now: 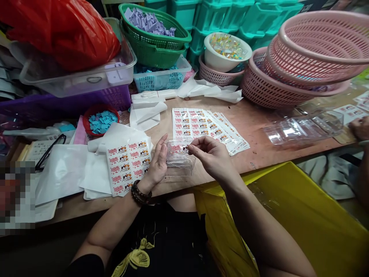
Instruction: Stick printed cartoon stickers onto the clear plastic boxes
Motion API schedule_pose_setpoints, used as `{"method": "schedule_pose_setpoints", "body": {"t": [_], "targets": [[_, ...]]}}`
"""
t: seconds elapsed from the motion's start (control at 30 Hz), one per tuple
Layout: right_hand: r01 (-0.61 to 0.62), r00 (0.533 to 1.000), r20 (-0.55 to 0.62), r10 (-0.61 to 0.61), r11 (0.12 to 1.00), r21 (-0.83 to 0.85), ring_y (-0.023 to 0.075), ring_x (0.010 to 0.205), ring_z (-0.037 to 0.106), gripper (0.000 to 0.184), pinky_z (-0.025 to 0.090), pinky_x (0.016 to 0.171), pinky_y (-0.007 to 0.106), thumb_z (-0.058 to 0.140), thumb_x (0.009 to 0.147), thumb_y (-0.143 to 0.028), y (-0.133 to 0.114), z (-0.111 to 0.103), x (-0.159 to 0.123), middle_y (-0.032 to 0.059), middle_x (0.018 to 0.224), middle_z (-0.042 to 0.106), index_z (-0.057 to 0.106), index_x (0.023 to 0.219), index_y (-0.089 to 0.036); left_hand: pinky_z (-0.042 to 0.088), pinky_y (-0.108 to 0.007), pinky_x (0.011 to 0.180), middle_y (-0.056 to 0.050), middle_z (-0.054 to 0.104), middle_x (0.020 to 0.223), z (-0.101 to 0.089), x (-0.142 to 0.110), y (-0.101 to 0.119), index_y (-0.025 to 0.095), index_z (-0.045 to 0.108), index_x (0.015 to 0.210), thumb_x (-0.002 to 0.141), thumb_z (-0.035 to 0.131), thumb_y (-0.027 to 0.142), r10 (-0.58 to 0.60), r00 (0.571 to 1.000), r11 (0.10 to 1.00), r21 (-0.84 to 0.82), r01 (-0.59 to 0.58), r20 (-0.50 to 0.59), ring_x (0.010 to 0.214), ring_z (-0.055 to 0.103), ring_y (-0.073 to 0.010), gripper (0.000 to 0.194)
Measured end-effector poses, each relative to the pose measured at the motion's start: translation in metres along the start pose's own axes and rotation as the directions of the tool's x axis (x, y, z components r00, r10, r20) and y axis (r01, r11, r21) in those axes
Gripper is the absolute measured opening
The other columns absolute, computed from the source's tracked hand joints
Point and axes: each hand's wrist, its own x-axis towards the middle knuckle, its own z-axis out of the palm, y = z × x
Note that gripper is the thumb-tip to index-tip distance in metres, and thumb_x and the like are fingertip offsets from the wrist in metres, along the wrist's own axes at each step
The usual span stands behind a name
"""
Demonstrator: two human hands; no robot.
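Observation:
My left hand [158,163], with a beaded bracelet at the wrist, is closed round the left end of a transparent plastic box [180,166] above the table edge. Across the box's upper panel lies a small sticker [176,147] with pink lettering and a cartoon cat. The thumb and forefinger of my right hand [211,158] pinch the sticker's right end. Left of my left hand, a sheet of matching stickers [127,167] rests on white paper. Several more sticker sheets [198,125] lie fanned out beyond my hands.
Transparent plastic boxes [302,129] lie to the right, near another person's hand [360,129]. A red basket [84,124] of blue pieces sits left. Green baskets [155,55], a white bowl [213,63] and pink baskets [259,90] line the back. Yellow sheeting [296,215] is below right.

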Motion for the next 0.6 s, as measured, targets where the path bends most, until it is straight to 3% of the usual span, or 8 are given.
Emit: {"method": "schedule_pose_setpoints", "body": {"t": [0.47, 0.6], "targets": [[-0.019, 0.999, 0.028, 0.017, 0.997, 0.070, 0.0143, 0.068, 0.062, 0.035, 0.051, 0.070, 0.032, 0.082, 0.068, -0.048, 0.0014, -0.0032, 0.0034, 0.0012, 0.071, 0.067, 0.063, 0.073, -0.019, 0.021, -0.041, 0.125, -0.005, 0.045, 0.155, -0.0005, 0.0009, -0.0015, 0.029, 0.045, 0.147, 0.102, 0.032, 0.057, 0.023, 1.000, 1.000, -0.012, -0.023, 0.013, 0.146, 0.037, -0.0210, 0.054], [-0.018, 1.000, 0.026, 0.016, 0.999, 0.049, 0.0145, 0.067, 0.062, 0.032, 0.050, 0.068, 0.032, 0.080, 0.069, -0.046, 0.0004, -0.0029, 0.0027, 0.0011, 0.070, 0.067, 0.063, 0.073, -0.019, 0.031, -0.042, 0.121, -0.004, 0.047, 0.153, -0.0020, 0.0010, -0.0018, 0.032, 0.048, 0.144, 0.100, 0.037, 0.059, -0.029, 0.999, 0.999, -0.024, 0.030, 0.018, 0.145, 0.038, -0.0233, 0.053]]}}
